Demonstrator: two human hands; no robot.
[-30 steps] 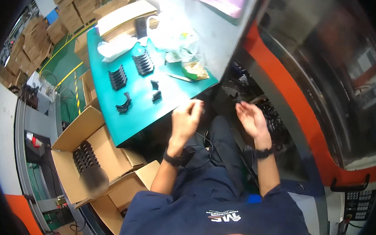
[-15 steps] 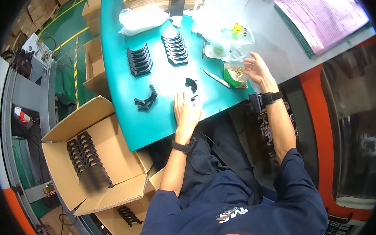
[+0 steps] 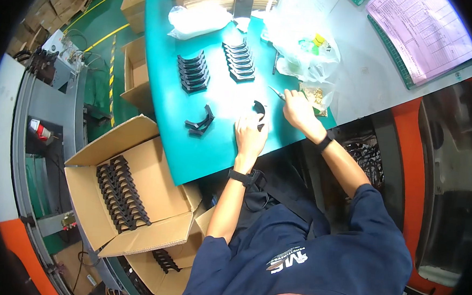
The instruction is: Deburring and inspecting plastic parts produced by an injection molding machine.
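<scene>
On the green mat, my left hand (image 3: pixel 251 133) is closed on a curved black plastic part (image 3: pixel 259 109), whose arc shows beyond the fingertips. Just to its right, my right hand (image 3: pixel 299 109) has its fingers closed over a slim grey pen-like tool (image 3: pixel 276 92); the pointed end shows and the rest is hidden beneath the hand. Two loose black curved parts (image 3: pixel 201 122) lie touching or close together left of my left hand. Beyond them stand two nested rows of such parts, a left row (image 3: pixel 193 72) and a right row (image 3: pixel 238 61).
A small bag of gold-coloured pieces (image 3: pixel 318 96) lies by my right hand, with a clear plastic bag (image 3: pixel 311 60) behind. A white bag (image 3: pixel 197 22) and a phone (image 3: pixel 244 2) are farther back. An open carton (image 3: pixel 164 178) with stacked black parts stands below the mat's left edge.
My right hand has come down leftward from above the gold pieces onto the pen-like tool. My left hand stays at the curved part. The whole view has shifted slightly.
</scene>
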